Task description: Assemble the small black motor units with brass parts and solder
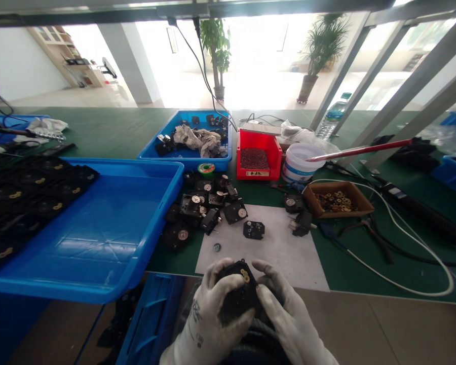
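My left hand (220,309), in a white glove, is wrapped around a black plastic housing (237,296) just in front of the table edge. Two or so small brass-coloured rings (245,275) show on its upper face. My right hand (285,304), also gloved, grips the housing's right edge between thumb and fingers; the fingertips behind it are partly hidden. Beyond my hands, a black plate with small metal parts (254,230) lies on a white sheet (281,253), and a small grey wheel (217,247) rests near the sheet's left side.
Black gear units (193,208) are heaped left of the sheet, beside a large blue tray (99,228) partly filled with black parts. Behind stand a red bin (259,174) of small parts and a white bucket (302,165). At right are a cardboard box (340,213) of brass pieces, pliers (372,233) and cables.
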Demonstrator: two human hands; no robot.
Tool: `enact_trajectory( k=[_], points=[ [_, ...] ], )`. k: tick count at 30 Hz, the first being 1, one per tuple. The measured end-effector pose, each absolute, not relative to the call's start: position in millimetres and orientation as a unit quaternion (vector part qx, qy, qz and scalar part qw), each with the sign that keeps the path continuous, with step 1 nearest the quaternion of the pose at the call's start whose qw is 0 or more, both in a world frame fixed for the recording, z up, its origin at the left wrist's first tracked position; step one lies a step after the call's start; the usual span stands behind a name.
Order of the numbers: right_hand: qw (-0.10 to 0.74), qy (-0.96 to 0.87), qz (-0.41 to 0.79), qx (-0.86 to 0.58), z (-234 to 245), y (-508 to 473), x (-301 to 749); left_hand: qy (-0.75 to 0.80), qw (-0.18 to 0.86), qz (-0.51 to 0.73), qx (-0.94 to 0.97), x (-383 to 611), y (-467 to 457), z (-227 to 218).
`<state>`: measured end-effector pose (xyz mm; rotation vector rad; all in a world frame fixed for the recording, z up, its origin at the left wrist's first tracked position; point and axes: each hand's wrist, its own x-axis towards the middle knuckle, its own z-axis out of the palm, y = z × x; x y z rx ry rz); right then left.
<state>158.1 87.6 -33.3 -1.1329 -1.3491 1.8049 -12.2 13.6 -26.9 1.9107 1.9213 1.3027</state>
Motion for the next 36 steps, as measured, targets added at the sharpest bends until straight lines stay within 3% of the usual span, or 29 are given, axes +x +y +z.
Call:
enact_trajectory(
  k=[13, 36],
  points=[
    [0.273, -0.525, 0.696, -0.406, -39, 91, 163, 0.629, 0.062, 0.454, 0.628, -11, 17, -31],
    [0.306, -0.482, 0.700, -0.430, -26, 86, 156, 0.627, 0.069, 0.455, 0.629, -10, 15, -29]
  ],
)
